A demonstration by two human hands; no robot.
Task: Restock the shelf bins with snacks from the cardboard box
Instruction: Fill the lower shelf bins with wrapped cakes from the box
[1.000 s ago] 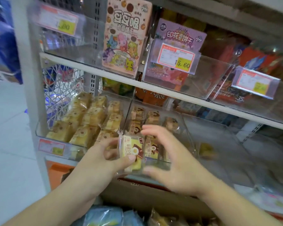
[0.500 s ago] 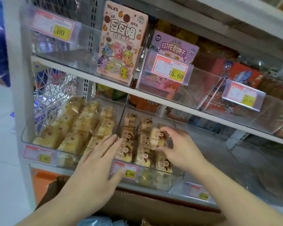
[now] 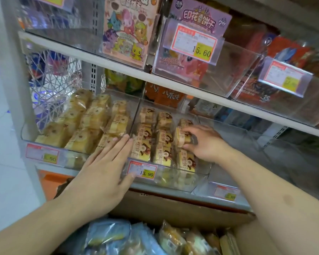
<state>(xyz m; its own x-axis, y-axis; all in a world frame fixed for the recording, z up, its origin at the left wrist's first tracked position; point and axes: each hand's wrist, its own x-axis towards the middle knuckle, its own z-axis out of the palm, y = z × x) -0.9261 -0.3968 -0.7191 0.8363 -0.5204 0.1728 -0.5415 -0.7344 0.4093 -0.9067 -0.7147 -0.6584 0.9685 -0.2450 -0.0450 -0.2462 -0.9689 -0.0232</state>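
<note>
Partly hidden, right hand grips snack pack.

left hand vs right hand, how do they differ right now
The left hand lies flat with straight fingers against the front of the clear bin, holding nothing; the right hand reaches inside it, fingers curled round a wrapped cake. The left thumb sits by the 13.90 price tag; the right hand is over the bin's right-hand row. Both are at the same bin.

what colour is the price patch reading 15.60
Yellow, on a red-bordered white price tag, clearest in the head view.
</note>
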